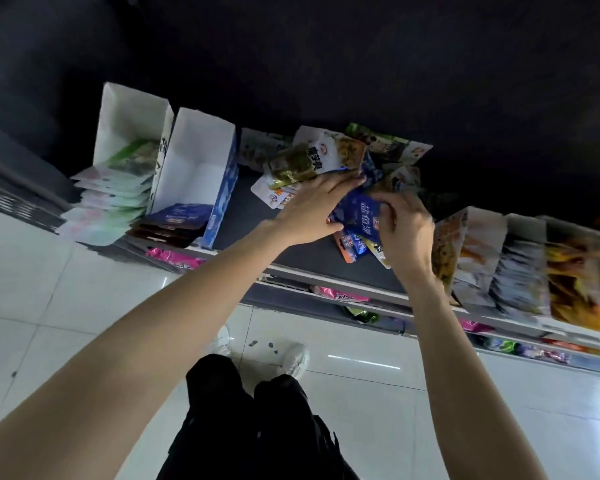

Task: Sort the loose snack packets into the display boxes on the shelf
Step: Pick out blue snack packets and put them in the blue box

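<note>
Both hands in the snack pile, mid-shelf

Left hand (312, 206) is flat with fingers pressed together, lying across the loose packet pile (329, 161), fingertips touching a blue packet (359, 211). Right hand (404, 223) is curled and pinching that same blue packet from the other side. There's a bare strip of dark shelf (246, 209) between the pile and the blue-sided display box (201, 181), which has blue packets only at its front. The white box (129, 133) beside it holds green packets that spill past the shelf's front edge. Full display boxes (520, 265) sit close on the right, so less room that side.
</note>
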### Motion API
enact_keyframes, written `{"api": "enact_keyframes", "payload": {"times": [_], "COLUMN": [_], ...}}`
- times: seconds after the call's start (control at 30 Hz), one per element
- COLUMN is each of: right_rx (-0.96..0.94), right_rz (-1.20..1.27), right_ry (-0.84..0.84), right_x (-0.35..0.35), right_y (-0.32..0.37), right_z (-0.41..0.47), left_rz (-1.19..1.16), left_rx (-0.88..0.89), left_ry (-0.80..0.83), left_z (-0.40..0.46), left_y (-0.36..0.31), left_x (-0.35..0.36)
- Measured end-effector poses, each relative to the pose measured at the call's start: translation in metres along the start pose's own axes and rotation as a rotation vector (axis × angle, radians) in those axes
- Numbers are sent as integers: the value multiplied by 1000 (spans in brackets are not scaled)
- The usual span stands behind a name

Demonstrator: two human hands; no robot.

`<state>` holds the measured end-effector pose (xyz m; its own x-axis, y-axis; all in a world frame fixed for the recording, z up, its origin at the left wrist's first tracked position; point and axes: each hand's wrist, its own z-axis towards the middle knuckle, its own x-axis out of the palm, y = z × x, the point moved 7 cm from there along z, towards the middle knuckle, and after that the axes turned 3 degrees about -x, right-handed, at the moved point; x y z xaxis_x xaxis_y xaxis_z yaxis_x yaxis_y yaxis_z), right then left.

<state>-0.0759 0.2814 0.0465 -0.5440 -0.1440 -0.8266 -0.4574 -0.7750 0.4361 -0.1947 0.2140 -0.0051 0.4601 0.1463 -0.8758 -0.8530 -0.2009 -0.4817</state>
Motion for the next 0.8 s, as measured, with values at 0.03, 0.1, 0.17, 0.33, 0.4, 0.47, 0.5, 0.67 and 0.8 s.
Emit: {"api": "enact_keyframes", "payload": {"times": [0.03,0.1,0.17,0.33,0.4,0.47,0.5,0.67,0.8], "right_rx": [-86,-150,-103,320,472,465,437,209,-48], "right_rz": [-12,31,155,643,865,949,948,652,475], "right_ry": [27,45,48,190,296,396,414,102,-91], "right_x": [-7,-20,-32,-22,1,22,32,50,66], "right_y": [7,17,25,33,46,73,86,129,168], "right_z": [2,6,7,-10,-20,-23,-22,2,10], "left_rz": [-59,-176,-300,-712,-894,-923,-918,-695,-626], "left_rx": [10,-15,-80,-317,-424,-483,-491,-418,-403], "left_ry": [9,52,78,-28,-78,-110,-121,-380,-531], "left_z": [2,0,-12,-65,-88,-107,-114,-139,-160], "left_y": [-5,-10,-8,19,34,47,54,83,110], "left_x": [-4,-9,-14,-52,-67,-80,-86,-137,-161]}}
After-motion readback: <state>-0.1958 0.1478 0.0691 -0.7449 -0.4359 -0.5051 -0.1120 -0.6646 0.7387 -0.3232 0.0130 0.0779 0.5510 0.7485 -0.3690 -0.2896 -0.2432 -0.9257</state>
